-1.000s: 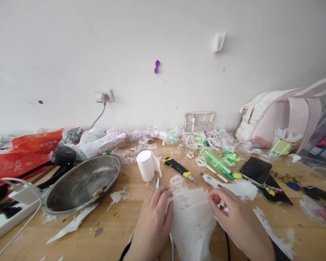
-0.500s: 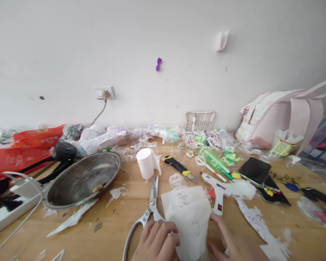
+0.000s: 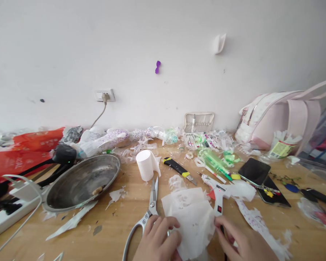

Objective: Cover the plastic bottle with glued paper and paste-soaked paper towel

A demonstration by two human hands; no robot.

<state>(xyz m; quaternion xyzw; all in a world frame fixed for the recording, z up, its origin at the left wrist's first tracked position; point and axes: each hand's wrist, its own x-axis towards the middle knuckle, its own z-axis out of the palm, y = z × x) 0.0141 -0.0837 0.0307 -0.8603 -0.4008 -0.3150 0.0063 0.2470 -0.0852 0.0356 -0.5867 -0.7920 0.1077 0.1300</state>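
A crinkled sheet of thin white paper (image 3: 191, 217), with torn bits on its upper part, lies in front of me between both hands. My left hand (image 3: 157, 239) is closed on its left edge, with the fingers curled and the thumb against it. At the right edge my right hand (image 3: 240, 239) has its fingertips pressed together on the paper. Beside and partly under my left hand lie scissors (image 3: 152, 204) with grey handles, blades pointing away. A white glue gun (image 3: 219, 197) rests just beyond my right fingertips. What lies beneath the sheet is hidden.
A white paper roll (image 3: 145, 166) stands beyond the scissors, near a yellow-black utility knife (image 3: 179, 168). An oval metal dish (image 3: 81, 185) is at left, by a power strip (image 3: 16, 215). Phones (image 3: 254, 171) and a pink backpack (image 3: 274, 116) are at right. Plastic scraps line the wall.
My right hand has closed in on the sheet's right edge, its fingers now drawn together. The sheet has spread wider toward the right. My left hand stays at the left edge.
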